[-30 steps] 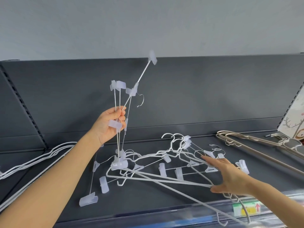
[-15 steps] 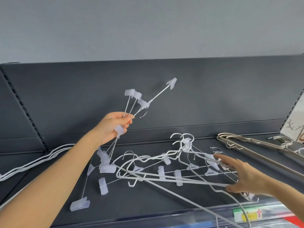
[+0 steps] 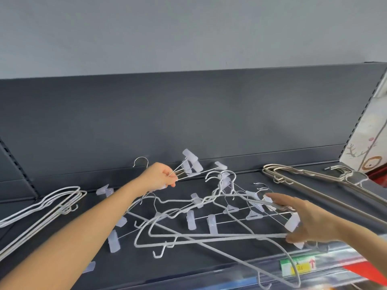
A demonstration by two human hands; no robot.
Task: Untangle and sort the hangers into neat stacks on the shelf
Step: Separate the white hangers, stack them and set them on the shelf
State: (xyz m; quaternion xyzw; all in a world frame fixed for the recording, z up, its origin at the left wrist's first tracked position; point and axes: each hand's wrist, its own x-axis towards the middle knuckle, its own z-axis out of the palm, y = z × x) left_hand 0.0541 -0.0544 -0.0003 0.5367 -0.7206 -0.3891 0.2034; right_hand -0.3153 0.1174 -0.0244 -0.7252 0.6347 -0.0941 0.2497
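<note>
Above the back of the shelf (image 3: 129, 268), the left hand (image 3: 160, 178) pinches a bundle of clip hangers (image 3: 189, 170) whose rods point rightward, while the right hand (image 3: 307, 220), fingers spread flat, presses the tangled hangers (image 3: 211, 225) lying nearer it, front-right of the bundle.

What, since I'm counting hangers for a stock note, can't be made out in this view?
Head view only.
1. Number of thin wire clip hangers pinched by the left hand: rods overlap, fingers cover them.
2. Stack of white coated hangers: cut off by the left edge.
3. Text on the green-and-yellow shelf-edge label: too blurred to read.
</note>
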